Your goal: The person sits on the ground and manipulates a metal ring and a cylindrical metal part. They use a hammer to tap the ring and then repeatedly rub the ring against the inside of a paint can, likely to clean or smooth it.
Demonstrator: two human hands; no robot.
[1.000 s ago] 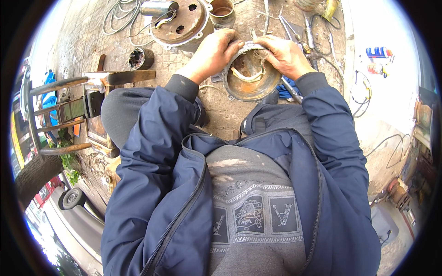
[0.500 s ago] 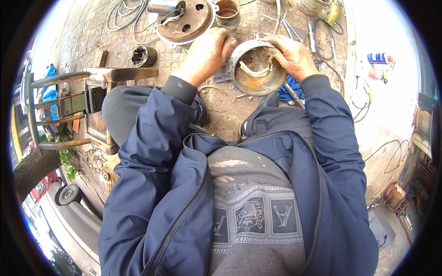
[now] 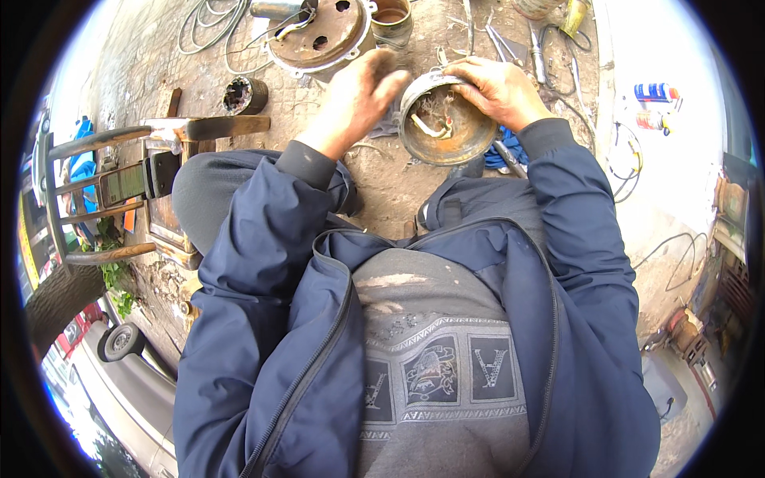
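Observation:
Between my knees is a round, bowl-like metal cover (image 3: 460,148), rusty inside, with its hollow facing me. White-sleeved wires (image 3: 431,127) and frayed thin strands lie in its hollow. My right hand (image 3: 504,92) grips the cover's upper right rim, its thumb reaching inside near the strands. Left of the cover, apart from its rim, my left hand (image 3: 355,102) is raised with the thumb spread from the fingers. Nothing shows in it; its far fingertips are partly hidden. Just beyond my left hand lies a larger rusty round housing (image 3: 319,48) with holes and lugs.
A rusty can (image 3: 392,22) stands beside the housing, and a charred ring-shaped part (image 3: 245,95) lies left. Hand tools (image 3: 504,46) and cables are strewn at the far right. A blue cloth (image 3: 507,150) lies by my right knee. An overturned wooden chair (image 3: 103,199) is at left.
My left thumb has spread further from the fingers. The cover has tilted slightly in my right hand, and the white wires inside now look shorter and more bunched.

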